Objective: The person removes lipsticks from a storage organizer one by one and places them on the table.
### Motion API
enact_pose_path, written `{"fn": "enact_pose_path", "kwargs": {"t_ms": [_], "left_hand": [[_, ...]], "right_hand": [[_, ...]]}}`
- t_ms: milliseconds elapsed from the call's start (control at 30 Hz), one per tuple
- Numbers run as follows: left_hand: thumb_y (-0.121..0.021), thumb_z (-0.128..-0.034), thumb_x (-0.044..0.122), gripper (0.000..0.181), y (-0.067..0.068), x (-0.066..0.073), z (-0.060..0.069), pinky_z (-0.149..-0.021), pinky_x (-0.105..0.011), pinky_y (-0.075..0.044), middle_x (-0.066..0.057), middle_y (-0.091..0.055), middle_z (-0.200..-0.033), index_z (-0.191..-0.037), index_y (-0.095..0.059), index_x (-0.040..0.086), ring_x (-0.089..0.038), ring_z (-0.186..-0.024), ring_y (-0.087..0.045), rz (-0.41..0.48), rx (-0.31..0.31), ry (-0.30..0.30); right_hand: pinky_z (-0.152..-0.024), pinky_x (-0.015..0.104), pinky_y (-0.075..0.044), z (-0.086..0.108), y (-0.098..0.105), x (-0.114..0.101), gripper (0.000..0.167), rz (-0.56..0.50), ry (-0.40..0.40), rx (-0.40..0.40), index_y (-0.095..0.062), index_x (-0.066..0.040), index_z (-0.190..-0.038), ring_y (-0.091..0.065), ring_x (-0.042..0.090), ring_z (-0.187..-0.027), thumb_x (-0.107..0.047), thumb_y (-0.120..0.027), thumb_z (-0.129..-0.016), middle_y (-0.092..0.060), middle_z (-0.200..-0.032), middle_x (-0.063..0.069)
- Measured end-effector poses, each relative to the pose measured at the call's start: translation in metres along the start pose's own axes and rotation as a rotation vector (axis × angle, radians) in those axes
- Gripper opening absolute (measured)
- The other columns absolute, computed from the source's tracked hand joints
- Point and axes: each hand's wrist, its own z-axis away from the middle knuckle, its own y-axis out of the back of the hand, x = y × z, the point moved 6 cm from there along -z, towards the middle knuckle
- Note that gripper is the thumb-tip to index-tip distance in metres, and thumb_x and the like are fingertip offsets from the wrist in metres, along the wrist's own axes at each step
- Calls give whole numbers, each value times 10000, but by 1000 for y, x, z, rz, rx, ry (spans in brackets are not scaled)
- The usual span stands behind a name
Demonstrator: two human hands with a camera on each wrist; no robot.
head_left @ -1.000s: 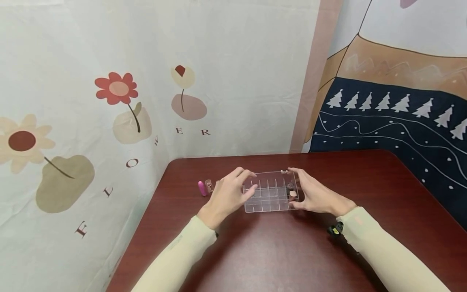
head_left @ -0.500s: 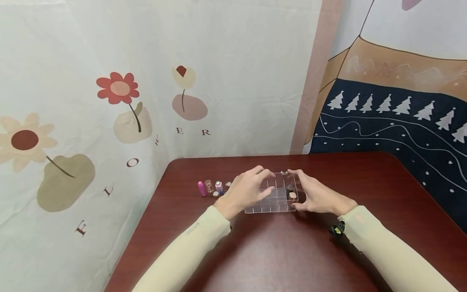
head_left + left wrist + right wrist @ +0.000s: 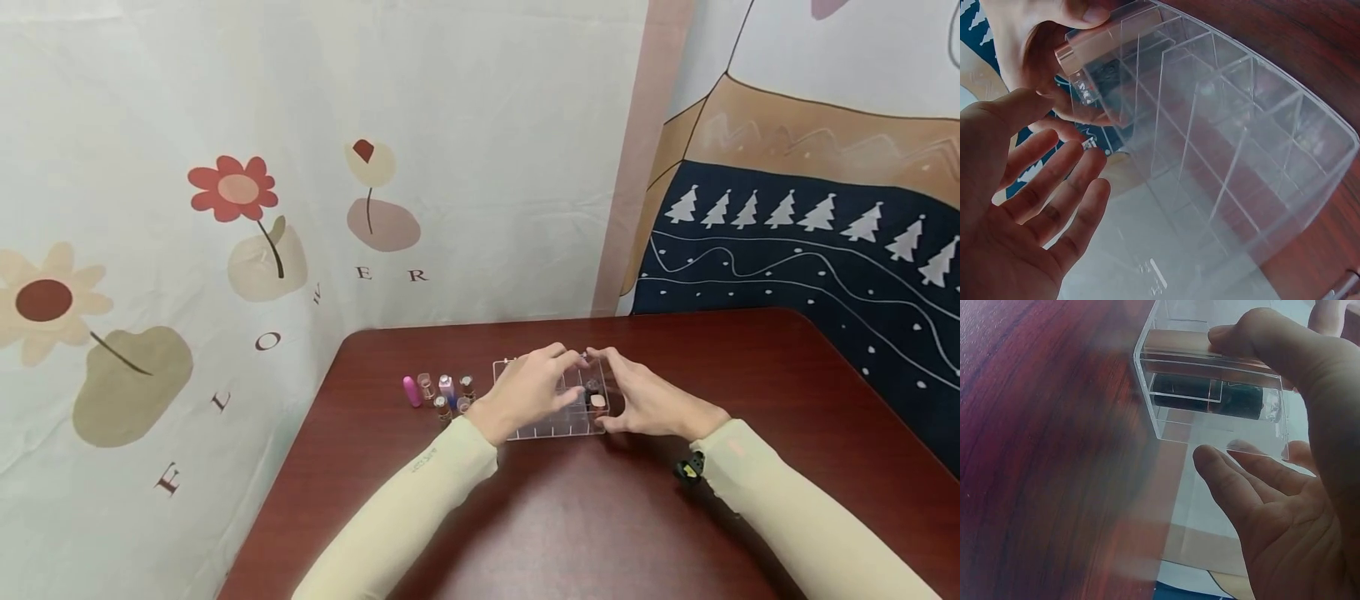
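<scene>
A clear divided box sits on the table, its right end held by my right hand with the thumb on the near side and fingers on the far side. Inside that end, the right wrist view shows a rose-gold tube and a dark cylinder with a clear tip. My left hand hovers over the box, covering part of it in the head view. Its fingers are loosely bent with nothing between them; the other compartments look bare in the left wrist view.
Left of the box stand small items: a pink bullet-shaped one, a clear one, a pink-and-purple bottle and several small bottles. A dark red table meets a printed curtain behind.
My left hand has moved right, from the box's left side to above its middle and right part. The small bottles it was covering now show. My right hand keeps its hold.
</scene>
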Motion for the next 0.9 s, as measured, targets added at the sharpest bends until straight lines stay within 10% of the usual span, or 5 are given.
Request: {"fn": "enact_pose_path", "kwargs": {"t_ms": [900], "left_hand": [[-904, -1052, 331, 222, -21, 6, -30, -833, -279, -677, 96, -873, -1167, -1250, -872, 235, -83, -962, -797, -79, -174, 39]], "right_hand": [[-1178, 568, -619, 1, -2, 2, 992, -38, -33, -16, -402, -47, -1609, -733, 292, -1338, -131, -1017, -835, -518, -1760, 262]]}}
